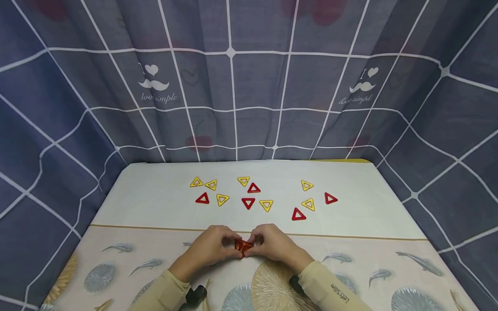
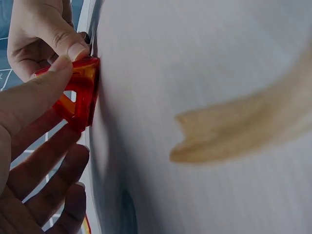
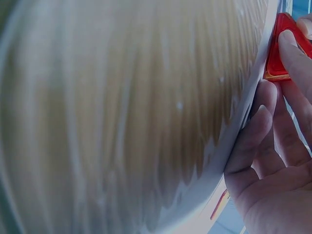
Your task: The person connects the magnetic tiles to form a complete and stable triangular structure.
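Observation:
Between both hands, just above the patterned cloth, is a small red and orange translucent plastic piece (image 1: 243, 248), built of triangle frames set at angles. My left hand (image 1: 212, 247) pinches its left side between thumb and fingers. From the other side my right hand (image 1: 274, 244) pinches it the same way. In the left wrist view, both thumbs lie on the red piece (image 2: 87, 92), close together, with an opening showing in one face. The right wrist view has its red face (image 3: 278, 61) under my right thumb, partly cut off by the frame.
Beyond the hands, on a white strip, lie several loose triangle frames, red (image 1: 248, 199) and yellow (image 1: 266, 201), in loose groups. A cloth (image 1: 155, 246) printed with fish and shells covers the near table. A grey-blue checked curtain (image 1: 256, 82) surrounds the back and sides.

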Demonstrator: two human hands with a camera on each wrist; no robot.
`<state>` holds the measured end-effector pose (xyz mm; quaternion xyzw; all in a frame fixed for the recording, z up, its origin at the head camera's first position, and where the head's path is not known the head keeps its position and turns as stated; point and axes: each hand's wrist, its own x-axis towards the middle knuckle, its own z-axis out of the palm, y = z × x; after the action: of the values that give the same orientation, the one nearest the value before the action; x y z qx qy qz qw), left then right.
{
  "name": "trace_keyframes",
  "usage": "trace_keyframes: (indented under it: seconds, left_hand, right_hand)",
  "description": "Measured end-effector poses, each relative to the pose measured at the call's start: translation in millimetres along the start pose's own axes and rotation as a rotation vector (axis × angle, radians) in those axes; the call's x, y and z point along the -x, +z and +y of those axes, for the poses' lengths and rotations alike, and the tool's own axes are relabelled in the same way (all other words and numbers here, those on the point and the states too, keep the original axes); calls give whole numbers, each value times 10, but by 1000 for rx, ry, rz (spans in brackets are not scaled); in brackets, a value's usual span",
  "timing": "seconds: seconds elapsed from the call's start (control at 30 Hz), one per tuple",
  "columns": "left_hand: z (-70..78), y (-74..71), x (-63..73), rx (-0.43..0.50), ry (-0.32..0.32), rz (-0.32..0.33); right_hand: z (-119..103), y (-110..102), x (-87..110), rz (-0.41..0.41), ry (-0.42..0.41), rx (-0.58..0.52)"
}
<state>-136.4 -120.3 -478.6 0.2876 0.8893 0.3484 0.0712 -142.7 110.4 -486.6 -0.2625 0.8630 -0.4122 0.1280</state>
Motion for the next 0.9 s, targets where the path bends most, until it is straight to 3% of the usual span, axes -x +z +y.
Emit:
trace_keyframes:
  seconds: [0.4,0.53,0.73,0.9]
  left_hand:
    - [46,2,12,-90,-20,-18]
    - [62,31,14,-106,7,2]
    - [68,84,-8,-21,49,-16]
    - [78,61,-29,21,28,-33]
  right_hand:
    - [-4,-1,-1,9,-4,5]
    - [-9,-3,2,11,-5,6]
    - [-6,10,1,10,-12,6]
    - [-2,10,-3,6,16,-9]
